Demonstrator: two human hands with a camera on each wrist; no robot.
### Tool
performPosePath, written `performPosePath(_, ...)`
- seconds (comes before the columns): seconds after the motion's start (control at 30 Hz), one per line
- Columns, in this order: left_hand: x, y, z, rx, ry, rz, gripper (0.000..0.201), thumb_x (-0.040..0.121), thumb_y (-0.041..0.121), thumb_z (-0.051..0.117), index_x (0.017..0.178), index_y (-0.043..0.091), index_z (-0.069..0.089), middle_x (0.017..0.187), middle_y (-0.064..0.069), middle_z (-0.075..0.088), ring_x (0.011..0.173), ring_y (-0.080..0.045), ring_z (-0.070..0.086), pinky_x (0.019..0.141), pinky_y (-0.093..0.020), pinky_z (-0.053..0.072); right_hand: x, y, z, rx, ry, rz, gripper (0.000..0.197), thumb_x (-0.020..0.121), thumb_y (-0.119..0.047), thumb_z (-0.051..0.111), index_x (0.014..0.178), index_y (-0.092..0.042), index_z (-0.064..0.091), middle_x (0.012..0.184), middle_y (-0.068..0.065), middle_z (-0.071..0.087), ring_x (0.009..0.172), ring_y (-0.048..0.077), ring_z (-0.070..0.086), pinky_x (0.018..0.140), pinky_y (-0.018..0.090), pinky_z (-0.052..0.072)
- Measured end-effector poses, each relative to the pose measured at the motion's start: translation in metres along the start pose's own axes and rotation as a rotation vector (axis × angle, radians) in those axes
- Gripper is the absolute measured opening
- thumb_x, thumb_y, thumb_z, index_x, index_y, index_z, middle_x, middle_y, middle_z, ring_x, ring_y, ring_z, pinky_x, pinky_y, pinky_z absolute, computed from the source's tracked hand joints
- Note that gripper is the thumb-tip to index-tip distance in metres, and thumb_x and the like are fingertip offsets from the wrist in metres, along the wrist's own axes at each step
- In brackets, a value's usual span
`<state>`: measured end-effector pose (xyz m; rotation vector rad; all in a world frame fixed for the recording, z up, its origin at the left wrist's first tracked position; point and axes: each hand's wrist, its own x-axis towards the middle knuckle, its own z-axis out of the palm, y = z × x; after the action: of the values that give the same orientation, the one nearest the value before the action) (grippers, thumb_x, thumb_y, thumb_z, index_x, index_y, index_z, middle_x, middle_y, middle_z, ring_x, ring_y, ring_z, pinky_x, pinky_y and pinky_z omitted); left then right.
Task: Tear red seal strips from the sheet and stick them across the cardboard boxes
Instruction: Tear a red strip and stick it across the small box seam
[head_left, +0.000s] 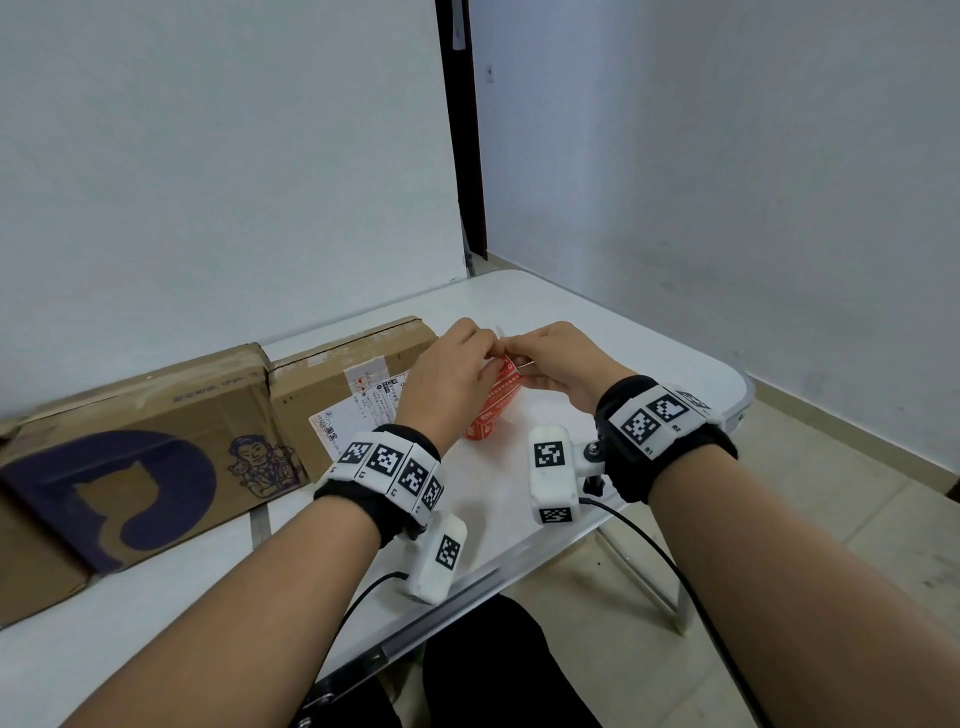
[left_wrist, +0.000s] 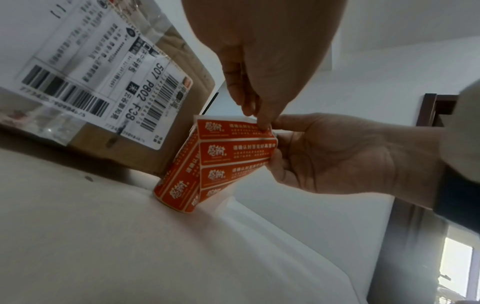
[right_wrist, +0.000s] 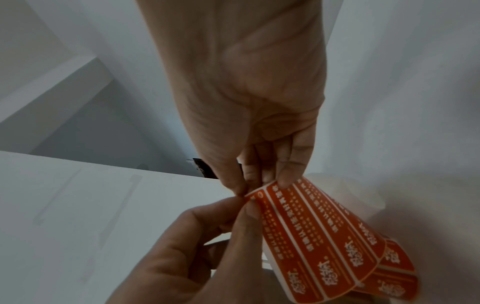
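Note:
A sheet of red seal strips with white print stands bent above the white table, its lower end touching the tabletop. My left hand pinches the end of the top strip with thumb and fingertips. My right hand grips the same end of the sheet, fingers behind it and thumb in front. Two cardboard boxes lie to the left: one with a purple logo, and one with a white shipping label right behind my left hand.
The boxes stand against the white wall along the table's left side. The table's rounded front and right edges are near my wrists, with tiled floor beyond. Camera cables hang from both wrists. A dark door frame stands behind the table.

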<state>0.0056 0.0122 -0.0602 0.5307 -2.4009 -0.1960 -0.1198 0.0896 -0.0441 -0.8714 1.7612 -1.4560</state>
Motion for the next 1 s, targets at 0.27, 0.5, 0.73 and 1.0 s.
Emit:
performPosePath(0.27,-0.003,0.002,-0.004,0.116,0.01,0.109,0.011,0.089,0.024,0.059,0.093,0.015,0.063,0.096,-0.001,0.058,0.072,-0.021,0.059,0.052,-0.033,0.045,0.0,0.002,0.002,0.017,0.022,-0.003,0.027,0.086,-0.011,0.058,0.059,-0.012,0.052,0.06,0.003,0.047,0.05,0.01,0.046,0.052,0.014,0.047)
performPosePath(0.5,-0.005,-0.002,-0.014,0.035,-0.086,0.134,0.009,0.087,0.028,0.061,0.092,0.022,0.063,0.098,0.005,0.056,0.074,-0.014,0.055,0.061,-0.034,0.05,0.006,0.007,0.002,-0.077,0.109,-0.038,0.029,0.086,-0.011,0.058,0.059,-0.009,0.049,0.057,0.004,0.042,0.05,0.013,0.044,0.053,0.017,0.049)
performPosePath(0.73,-0.01,-0.015,-0.04,-0.273,-0.178,0.008,0.005,0.081,0.025,0.072,0.083,0.022,0.07,0.096,0.006,0.056,0.068,-0.005,0.054,0.065,-0.01,0.041,0.014,0.012,0.005,-0.169,0.312,-0.081,0.036,0.089,-0.021,0.06,0.055,-0.011,0.052,0.061,0.005,0.057,0.071,0.028,0.064,0.085,0.044,0.057)
performPosePath(1.0,-0.026,-0.018,-0.058,-0.451,-0.088,-0.098,0.009,0.079,0.025,0.075,0.085,0.019,0.072,0.108,-0.001,0.052,0.077,-0.011,0.06,0.077,-0.032,0.053,0.011,0.005,0.009,-0.315,0.325,-0.143,0.035,0.094,-0.026,0.053,0.063,-0.01,0.049,0.079,0.014,0.058,0.085,0.035,0.064,0.084,0.044,0.052)
